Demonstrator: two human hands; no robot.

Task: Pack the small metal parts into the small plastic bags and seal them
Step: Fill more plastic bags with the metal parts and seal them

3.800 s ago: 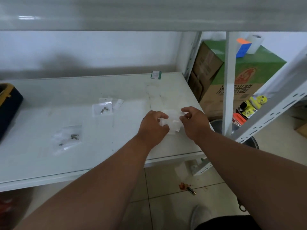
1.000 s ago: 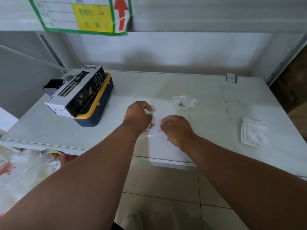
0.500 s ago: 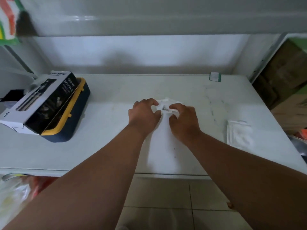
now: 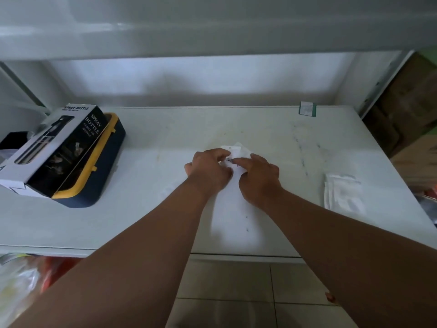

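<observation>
The white worktop [image 4: 146,209] is carrying everything, and the person is leaning over its middle with both forearms reaching forward and converging. At the far left a spray bottle box [image 4: 54,147] is lying across a navy and yellow case [image 4: 104,166]; at the right a stack of empty plastic bags [image 4: 343,195] is lying flat, well apart from the hands.

The left hand [image 4: 208,169] and the right hand [image 4: 259,176] are sitting close together, knuckles up, wrists low over the surface. Between them they are holding one small plastic bag [image 4: 236,152], which is resting on the worktop; its far edge is poking out beyond the fingertips. The left fingers are curling onto the bag's left side, and the right index finger is lying along its near edge while the others fold under. Something small and dark, probably the metal parts [image 4: 229,159], is showing through the film just at the left fingertips; I cannot tell how many.

This looks like the sealing step. To do it well, the person should be keeping the parts pushed down away from the mouth, pressing the strip flat against the worktop, and running the pinch from one end to the other so that no gap is left.
</observation>
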